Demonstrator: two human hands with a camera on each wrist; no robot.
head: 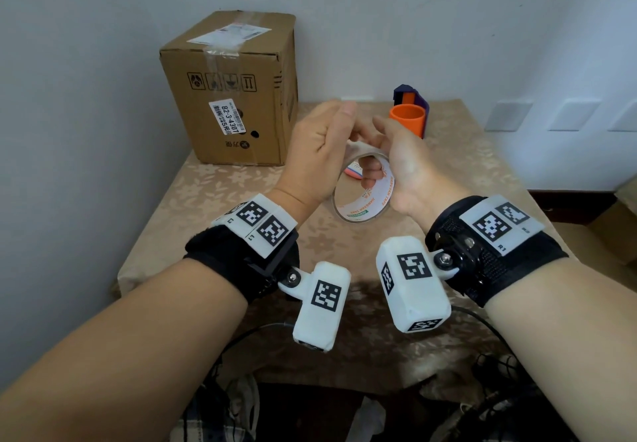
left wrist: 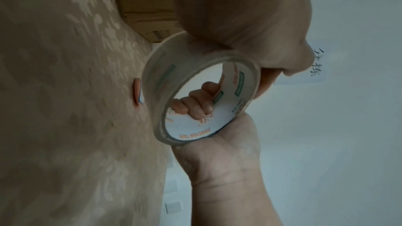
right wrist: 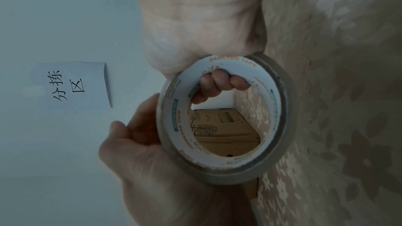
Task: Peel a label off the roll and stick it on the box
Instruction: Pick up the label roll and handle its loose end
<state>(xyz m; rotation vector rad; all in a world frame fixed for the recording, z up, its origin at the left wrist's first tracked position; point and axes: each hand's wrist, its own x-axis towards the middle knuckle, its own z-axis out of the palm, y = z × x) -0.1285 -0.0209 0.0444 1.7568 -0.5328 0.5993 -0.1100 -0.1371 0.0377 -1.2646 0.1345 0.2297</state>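
A roll of clear tape with a white printed core hangs in the air above the table, between both hands. My right hand grips it, fingers curled through the core. My left hand lies against the roll's outer left side with its fingers stretched up past it. In the left wrist view the left palm covers the top of the roll. The cardboard box stands at the table's back left and carries a white label on its front. No peeled strip is visible.
The table has a beige floral cloth and stands against the wall. An orange cup and a purple holder sit behind the hands. A small orange-and-white item lies on the cloth under the roll. Cables hang below the front edge.
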